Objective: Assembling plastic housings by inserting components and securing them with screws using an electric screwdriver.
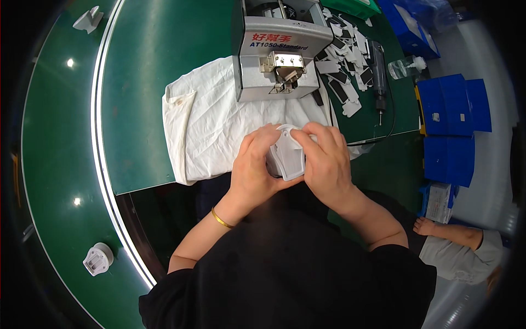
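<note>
A white plastic housing point(290, 159), rounded at its far end and wider toward me, is held between my two hands just in front of the table edge. My left hand point(253, 164) grips its left side, with the fingers bent over the far left rim. On the other side my right hand point(327, 167) is closed on it, its thumb and index finger pressing near the small hole at the top. Part of the housing is hidden by my fingers. Beyond my hands, a grey bench machine point(279, 52) with a metal feed head stands on a white cloth point(211, 118).
Right of the machine lie a pile of white parts with black pads point(348, 60), an electric screwdriver point(378, 74) and a pump bottle point(402, 67). Blue bins point(449, 104) stand farther right. Similar white housings point(98, 259) rest on the left green table. A person point(463, 255) is at lower right.
</note>
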Tool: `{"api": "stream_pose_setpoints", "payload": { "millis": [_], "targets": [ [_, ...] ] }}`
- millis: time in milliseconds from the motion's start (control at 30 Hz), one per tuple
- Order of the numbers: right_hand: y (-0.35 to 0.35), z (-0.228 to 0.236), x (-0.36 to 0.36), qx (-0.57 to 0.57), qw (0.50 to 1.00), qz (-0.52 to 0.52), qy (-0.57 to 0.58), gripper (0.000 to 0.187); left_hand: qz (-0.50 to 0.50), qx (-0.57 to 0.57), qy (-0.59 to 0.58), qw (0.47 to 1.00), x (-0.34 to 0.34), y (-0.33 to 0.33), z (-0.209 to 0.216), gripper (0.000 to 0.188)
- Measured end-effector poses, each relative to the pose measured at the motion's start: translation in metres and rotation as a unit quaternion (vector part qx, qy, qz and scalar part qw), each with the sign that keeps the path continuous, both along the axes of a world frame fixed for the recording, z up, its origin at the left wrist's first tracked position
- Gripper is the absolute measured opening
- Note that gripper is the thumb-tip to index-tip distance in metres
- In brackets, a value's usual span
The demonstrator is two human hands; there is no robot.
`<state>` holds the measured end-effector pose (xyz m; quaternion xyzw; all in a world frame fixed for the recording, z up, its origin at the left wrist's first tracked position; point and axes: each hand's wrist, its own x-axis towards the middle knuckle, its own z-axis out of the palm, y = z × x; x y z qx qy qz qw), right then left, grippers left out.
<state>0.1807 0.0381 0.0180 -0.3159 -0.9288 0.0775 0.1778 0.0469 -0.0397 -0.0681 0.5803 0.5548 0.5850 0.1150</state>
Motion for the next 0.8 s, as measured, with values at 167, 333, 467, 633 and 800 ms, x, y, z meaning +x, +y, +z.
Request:
{"api": "stream_pose_setpoints", "payload": {
  "millis": [167,333,467,633,800],
  "targets": [
    [0.03,0.003,0.038,-0.075,0.995,0.035,0.049,0.032,-0.024,-0.003,0.009,1.0,-0.005,-0.002,0.001,0.103],
    [0.118,0.005,0.024,-0.192,0.959,-0.109,0.179,0.028,-0.038,-0.01,0.003,0.999,-0.007,-0.007,-0.004,0.105],
    [0.177,0.002,0.055,-0.302,0.902,-0.176,0.254,0.038,-0.059,-0.068,-0.011,0.996,-0.012,-0.015,0.004,0.104],
    [0.263,-0.043,0.162,-0.004,0.893,-0.447,-0.055,0.063,-0.077,-0.07,-0.013,0.994,-0.013,-0.016,0.01,0.108],
    [0.268,-0.045,0.139,-0.125,0.906,-0.405,-0.005,0.071,-0.074,-0.098,0.003,0.992,-0.014,-0.017,0.011,0.109]
  ]
}}
